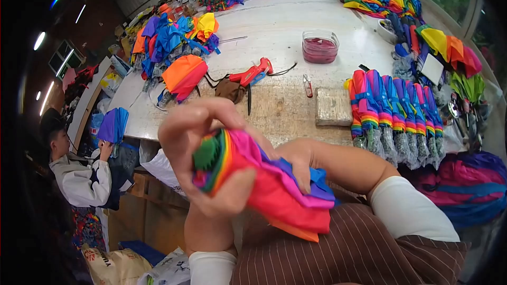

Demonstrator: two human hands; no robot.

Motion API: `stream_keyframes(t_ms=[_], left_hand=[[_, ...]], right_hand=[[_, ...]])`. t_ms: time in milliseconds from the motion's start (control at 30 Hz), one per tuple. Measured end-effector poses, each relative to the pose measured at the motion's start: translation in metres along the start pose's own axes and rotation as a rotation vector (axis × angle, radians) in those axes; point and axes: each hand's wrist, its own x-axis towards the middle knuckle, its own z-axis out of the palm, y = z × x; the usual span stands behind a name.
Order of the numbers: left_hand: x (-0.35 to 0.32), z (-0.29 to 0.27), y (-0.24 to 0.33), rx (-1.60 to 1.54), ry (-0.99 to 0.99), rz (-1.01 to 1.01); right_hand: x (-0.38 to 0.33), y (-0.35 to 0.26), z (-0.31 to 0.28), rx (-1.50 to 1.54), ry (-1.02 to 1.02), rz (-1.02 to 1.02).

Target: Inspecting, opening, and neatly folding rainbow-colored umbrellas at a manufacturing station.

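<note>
A folded rainbow umbrella [280, 192] lies slantwise in front of my body, its loose canopy in red, pink, purple, blue and orange. My left hand [182, 145] wraps round its left end, fingers curled over the top and thumb below. Inside that grip a dark green, ridged round part [207, 153] shows, ringed by rainbow-striped edging. From the far side, my right hand [296, 161] holds the canopy, with fingers bent down onto the purple and blue folds. Part of the right hand is hidden behind the cloth.
On the worktable [264, 21] lie a red-handled tool [253, 74], a small cutter [308, 85] and a wrapped block [334, 106]. A clear tub of pink contents [320, 47] stands farther back. Rolled umbrellas [393, 105] line the right; umbrella piles [177, 39] lie left. A co-worker [84, 174] handles a blue umbrella.
</note>
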Motion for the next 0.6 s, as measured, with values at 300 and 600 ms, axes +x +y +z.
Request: stream_keyframes(t_ms=[300, 600], left_hand=[[-0.002, -0.008, -0.034, -0.142, 0.185, -0.161], [-0.075, -0.051, -0.082, -0.4, 0.567, -0.461]], right_hand=[[-0.017, 0.008, -0.01, -0.064, 0.124, -0.138], [-0.018, 0.014, -0.015, -1.01, 0.971, 0.021]])
